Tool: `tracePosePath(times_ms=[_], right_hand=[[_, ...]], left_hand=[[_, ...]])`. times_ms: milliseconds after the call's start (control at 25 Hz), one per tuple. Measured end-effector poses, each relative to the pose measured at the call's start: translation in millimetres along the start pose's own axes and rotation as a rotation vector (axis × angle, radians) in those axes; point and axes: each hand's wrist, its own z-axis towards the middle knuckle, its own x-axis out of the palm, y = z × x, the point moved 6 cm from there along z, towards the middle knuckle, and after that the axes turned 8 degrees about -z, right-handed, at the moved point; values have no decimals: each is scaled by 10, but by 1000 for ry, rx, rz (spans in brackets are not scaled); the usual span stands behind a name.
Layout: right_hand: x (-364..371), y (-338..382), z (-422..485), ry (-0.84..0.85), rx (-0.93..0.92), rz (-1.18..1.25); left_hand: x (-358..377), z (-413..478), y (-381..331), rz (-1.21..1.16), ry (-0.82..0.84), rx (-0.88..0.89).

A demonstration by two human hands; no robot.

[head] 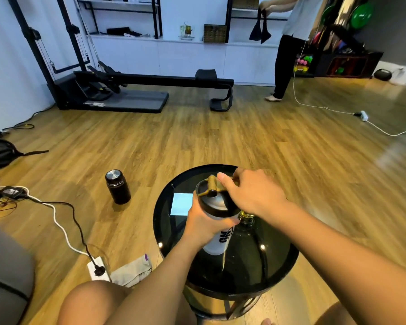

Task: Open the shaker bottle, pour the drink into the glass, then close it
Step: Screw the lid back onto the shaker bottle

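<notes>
**Both hands on the shaker bottle above the round black table**

The white plastic shaker bottle with a black screw lid [217, 221] is held upright, slightly tilted, over the round black glass-topped table [279, 266]. Black lettering shows on its pale body below the gripping fingers. Whether its base touches the tabletop cannot be told.

The left hand [203, 227] is wrapped around the bottle's body just under the lid, fingers curled firmly round it. The right hand [250, 192] comes in from the right and is closed over the top of the lid, thumb and fingers pinching the gold-coloured flip cap and carry loop [212, 185]. The cap's position, snapped down or lifted, is not clear under the fingers.

Just beside the bottle, on its right and partly hidden under the right wrist, stands a clear glass [246, 218] with a yellowish tint at its rim; how much is in it cannot be seen. A pale square reflection lies on the tabletop to the left of the bottle.

On the wooden plank floor [220, 137], well to the left of the table, stands a dark cylindrical flask with a silver cap [117, 187]. Nearer the camera lie a white power strip [98, 269] with a black plug in it and a crumpled grey cloth [134, 270]. Far across the room sits a black exercise machine [117, 90], and another person [288, 43] stands by the white shelving.
</notes>
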Motion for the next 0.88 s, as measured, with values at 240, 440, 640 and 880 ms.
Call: tracePosePath(times_ms=[240, 440, 640, 880], right_hand=[[-49, 245, -30, 156, -189, 2], [69, 296, -167, 16, -113, -271], [73, 104, -125, 288, -201, 174], [306, 125, -42, 106, -94, -55]], left_hand=[[22, -2, 42, 16, -47, -16], [25, -17, 81, 31, -59, -72], [16, 1, 64, 63, -92, -30], [23, 25, 192, 97, -89, -154]])
